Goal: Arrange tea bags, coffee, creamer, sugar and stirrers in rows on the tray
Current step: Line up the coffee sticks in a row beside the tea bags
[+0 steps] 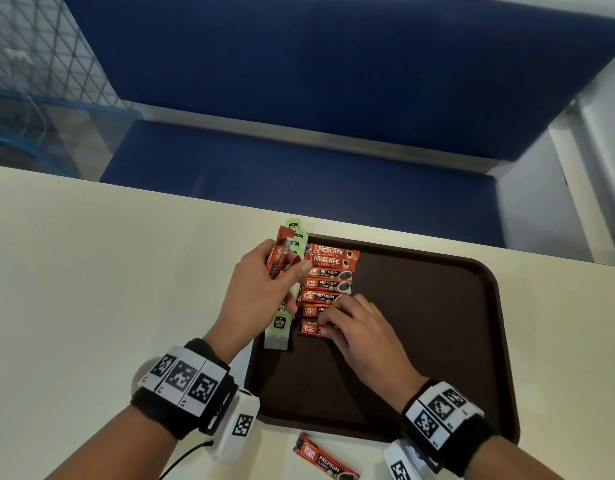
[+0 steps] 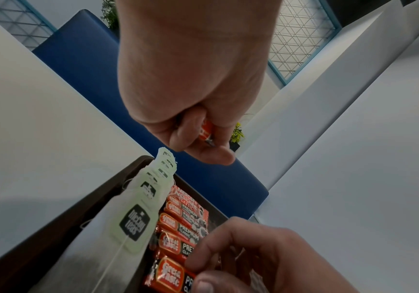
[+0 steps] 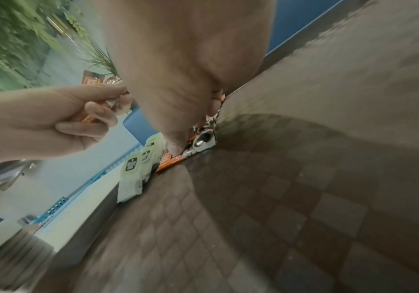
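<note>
A brown tray (image 1: 437,306) lies on the table. Along its left edge runs a row of green-tagged tea bags (image 1: 280,327), and beside them a row of red coffee sachets (image 1: 333,268). My left hand (image 1: 274,271) hovers over the tea bags and grips a bundle of coffee sachets (image 1: 280,254), whose ends show between the curled fingers (image 2: 207,130). My right hand (image 1: 337,323) pinches the nearest sachet in the row (image 1: 309,329) between thumb and fingers as it lies flat on the tray (image 2: 168,275). The thumb tip presses on it in the right wrist view (image 3: 176,148).
One loose coffee sachet (image 1: 325,460) lies on the table in front of the tray, between my wrists. The right part of the tray (image 3: 278,198) is bare. A blue bench (image 1: 299,161) stands beyond the table's far edge.
</note>
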Action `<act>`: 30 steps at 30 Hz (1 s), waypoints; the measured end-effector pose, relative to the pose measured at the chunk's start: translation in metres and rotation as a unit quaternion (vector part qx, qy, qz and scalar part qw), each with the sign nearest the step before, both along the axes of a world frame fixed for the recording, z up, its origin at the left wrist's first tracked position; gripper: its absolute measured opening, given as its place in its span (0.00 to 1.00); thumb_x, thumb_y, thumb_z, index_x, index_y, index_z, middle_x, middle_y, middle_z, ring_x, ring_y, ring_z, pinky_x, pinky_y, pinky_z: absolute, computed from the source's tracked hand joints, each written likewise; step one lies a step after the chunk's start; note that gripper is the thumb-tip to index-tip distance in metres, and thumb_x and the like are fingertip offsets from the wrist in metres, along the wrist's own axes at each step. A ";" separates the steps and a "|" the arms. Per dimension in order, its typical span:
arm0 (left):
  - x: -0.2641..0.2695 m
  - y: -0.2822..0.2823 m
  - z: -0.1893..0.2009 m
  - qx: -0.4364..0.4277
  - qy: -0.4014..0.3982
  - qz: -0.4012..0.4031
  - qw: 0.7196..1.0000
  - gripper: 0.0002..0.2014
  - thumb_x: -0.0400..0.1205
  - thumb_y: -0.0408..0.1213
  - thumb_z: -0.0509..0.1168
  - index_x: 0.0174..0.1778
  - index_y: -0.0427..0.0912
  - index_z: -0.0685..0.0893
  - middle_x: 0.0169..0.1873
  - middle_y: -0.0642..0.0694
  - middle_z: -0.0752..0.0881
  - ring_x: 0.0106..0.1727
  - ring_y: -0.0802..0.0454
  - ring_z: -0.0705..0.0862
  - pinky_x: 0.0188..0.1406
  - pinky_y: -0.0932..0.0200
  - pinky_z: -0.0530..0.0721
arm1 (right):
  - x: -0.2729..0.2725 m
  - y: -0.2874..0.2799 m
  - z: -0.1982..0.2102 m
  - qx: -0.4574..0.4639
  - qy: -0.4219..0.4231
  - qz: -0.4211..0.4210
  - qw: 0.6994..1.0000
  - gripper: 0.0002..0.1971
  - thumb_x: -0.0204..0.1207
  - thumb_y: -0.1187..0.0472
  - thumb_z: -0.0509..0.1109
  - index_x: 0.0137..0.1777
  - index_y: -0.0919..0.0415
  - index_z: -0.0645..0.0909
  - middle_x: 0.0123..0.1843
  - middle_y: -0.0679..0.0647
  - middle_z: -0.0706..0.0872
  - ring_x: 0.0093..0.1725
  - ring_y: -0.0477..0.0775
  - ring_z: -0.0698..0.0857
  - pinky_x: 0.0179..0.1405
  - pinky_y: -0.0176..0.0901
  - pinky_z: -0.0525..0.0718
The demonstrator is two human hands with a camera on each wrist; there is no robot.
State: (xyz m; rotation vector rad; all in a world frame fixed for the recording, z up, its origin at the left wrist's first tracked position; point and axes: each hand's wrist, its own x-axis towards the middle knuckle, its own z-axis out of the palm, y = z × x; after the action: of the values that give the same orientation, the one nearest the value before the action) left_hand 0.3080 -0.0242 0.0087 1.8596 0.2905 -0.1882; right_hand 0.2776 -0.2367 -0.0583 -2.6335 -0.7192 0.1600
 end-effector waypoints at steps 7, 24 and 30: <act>-0.001 -0.001 -0.002 -0.010 0.004 -0.005 1.000 0.10 0.88 0.48 0.74 0.57 0.48 0.84 0.43 0.49 0.94 0.22 0.52 0.87 0.30 0.62 0.90 | 0.006 0.003 -0.002 -0.004 -0.011 0.012 1.000 0.08 0.86 0.51 0.73 0.62 0.50 0.87 0.60 0.47 0.87 0.62 0.51 0.82 0.59 0.48 0.87; -0.003 -0.020 0.005 -0.073 0.066 -0.095 0.991 0.21 0.93 0.59 0.60 0.55 0.45 0.87 0.32 0.39 0.93 0.24 0.42 0.91 0.19 0.58 0.83 | 0.020 0.020 0.055 0.393 0.299 -0.190 0.849 0.12 0.87 0.51 0.75 0.68 0.48 0.87 0.59 0.48 0.92 0.58 0.44 0.91 0.56 0.40 0.87; -0.005 -0.025 0.006 -0.100 0.080 -0.100 0.987 0.24 0.94 0.59 0.58 0.57 0.42 0.89 0.36 0.40 0.95 0.32 0.35 0.94 0.19 0.59 0.84 | 0.025 0.022 0.059 0.427 0.320 -0.226 0.815 0.09 0.86 0.58 0.77 0.63 0.59 0.88 0.55 0.57 0.94 0.49 0.50 0.93 0.46 0.41 0.89</act>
State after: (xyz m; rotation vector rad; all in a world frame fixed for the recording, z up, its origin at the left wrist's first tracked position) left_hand 0.3030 -0.0487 0.0146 1.6749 0.1867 -0.4896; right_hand 0.3031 -0.2148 0.0006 -1.6333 0.0973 0.4367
